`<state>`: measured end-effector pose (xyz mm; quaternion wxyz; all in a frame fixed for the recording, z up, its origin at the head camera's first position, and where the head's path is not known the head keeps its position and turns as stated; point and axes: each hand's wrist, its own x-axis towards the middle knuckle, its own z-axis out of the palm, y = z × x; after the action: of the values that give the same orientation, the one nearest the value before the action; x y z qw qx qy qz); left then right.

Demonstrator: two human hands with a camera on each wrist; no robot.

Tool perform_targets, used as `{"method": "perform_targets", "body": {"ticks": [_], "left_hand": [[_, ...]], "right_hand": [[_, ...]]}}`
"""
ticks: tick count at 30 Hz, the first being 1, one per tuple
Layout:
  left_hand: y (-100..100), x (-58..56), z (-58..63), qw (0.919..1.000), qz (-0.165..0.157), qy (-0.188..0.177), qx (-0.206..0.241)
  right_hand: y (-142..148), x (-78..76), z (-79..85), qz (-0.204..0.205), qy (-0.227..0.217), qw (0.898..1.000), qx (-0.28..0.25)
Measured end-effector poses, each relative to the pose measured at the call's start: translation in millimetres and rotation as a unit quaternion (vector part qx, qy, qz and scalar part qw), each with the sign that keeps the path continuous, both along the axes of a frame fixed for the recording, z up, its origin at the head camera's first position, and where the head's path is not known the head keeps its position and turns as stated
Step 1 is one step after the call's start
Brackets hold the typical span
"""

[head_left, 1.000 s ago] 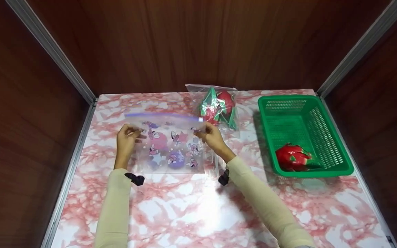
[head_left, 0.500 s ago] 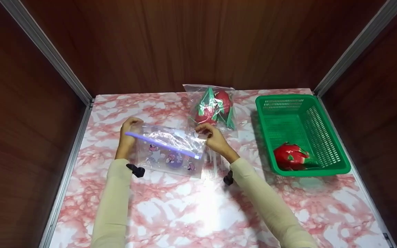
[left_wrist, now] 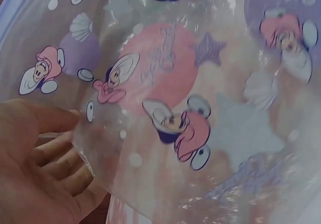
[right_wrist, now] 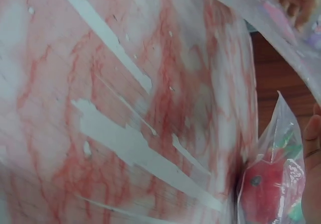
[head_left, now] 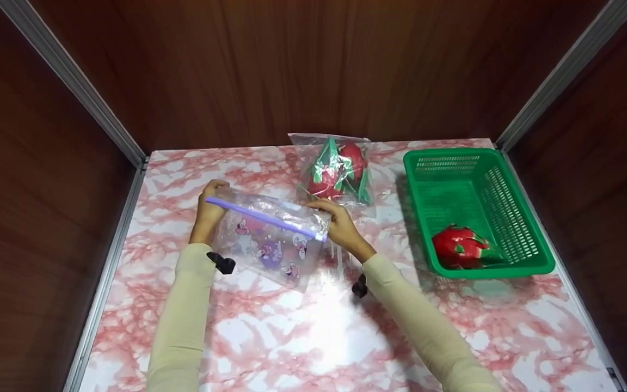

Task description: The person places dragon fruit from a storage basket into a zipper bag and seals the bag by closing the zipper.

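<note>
A clear zip bag printed with pink and purple cartoon figures is held up tilted above the table, its purple slider strip slanting down to the right. My left hand grips the bag's left edge near the strip. In the left wrist view, the thumb and fingers of the left hand pinch the film. At the opposite edge, my right hand holds the bag by its upper right corner. In the right wrist view, only part of the right hand shows at the border. No contents are visible in the bag.
Behind the right hand lies another clear bag holding two red dragon fruits. A green basket with one dragon fruit stands on the right. The marbled table is walled by dark wood panels.
The bag's top edge has tipped down toward me and its slider strip now slants. Both hands keep hold of it; the left hand has shifted slightly right. The basket and filled bag stay put.
</note>
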<state>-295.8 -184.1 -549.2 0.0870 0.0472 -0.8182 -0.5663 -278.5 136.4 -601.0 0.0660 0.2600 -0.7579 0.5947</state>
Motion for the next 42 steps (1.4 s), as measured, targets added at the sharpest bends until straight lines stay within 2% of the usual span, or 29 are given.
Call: {"method": "perform_targets", "body": {"ticks": [3,6,9,11,13,17,20,23,28,35,38,42], "left_hand": [[6.5,-4.9,0.3,0.9985,0.027,0.015,-0.045],[13.6,-7.9,3.3,0.9951,0.067,0.005,-0.072],[21.2,-9.7,6.8,0.9922,0.102,-0.01,-0.071],[25.9,-9.3,9.7,0.9921,0.109,-0.026,-0.057],[30.1,-8.2,11.5,0.9943,0.094,-0.04,-0.029],[37.6,-5.0,14.3,0.9963,0.039,-0.057,0.051],[44.3,-2.6,15.1,0.9919,0.002,-0.048,0.118],[50.6,1.3,15.1,0.9853,-0.031,-0.035,0.164],[57.8,7.6,14.4,0.982,-0.059,-0.027,0.178],[67.0,4.9,13.1,0.9774,-0.08,-0.008,0.196],[71.6,3.9,14.2,0.9743,-0.088,-0.004,0.207],[77.8,3.8,16.1,0.9741,-0.093,0.001,0.206]], "right_hand": [[-1.3,8.1,7.1,-0.014,0.0,1.0,-0.005],[-1.6,16.5,15.8,-0.016,-0.009,1.0,-0.018],[-1.2,21.2,19.4,-0.024,-0.027,0.999,-0.03],[-0.9,22.2,18.3,-0.031,-0.037,0.998,-0.035],[-0.6,22.1,16.3,-0.035,-0.045,0.998,-0.039],[1.1,17.9,8.7,-0.036,-0.053,0.997,-0.045],[3.2,9.3,-5.2,-0.038,-0.054,0.997,-0.047],[3.3,2.1,-17.9,-0.05,-0.054,0.996,-0.044],[1.2,2.6,-18.6,-0.06,-0.062,0.995,-0.051],[7.0,2.8,-22.0,-0.049,-0.073,0.995,-0.048],[8.2,6.1,-24.0,-0.046,-0.072,0.996,-0.031],[7.0,12.3,-25.3,-0.046,-0.063,0.997,0.019]]}}
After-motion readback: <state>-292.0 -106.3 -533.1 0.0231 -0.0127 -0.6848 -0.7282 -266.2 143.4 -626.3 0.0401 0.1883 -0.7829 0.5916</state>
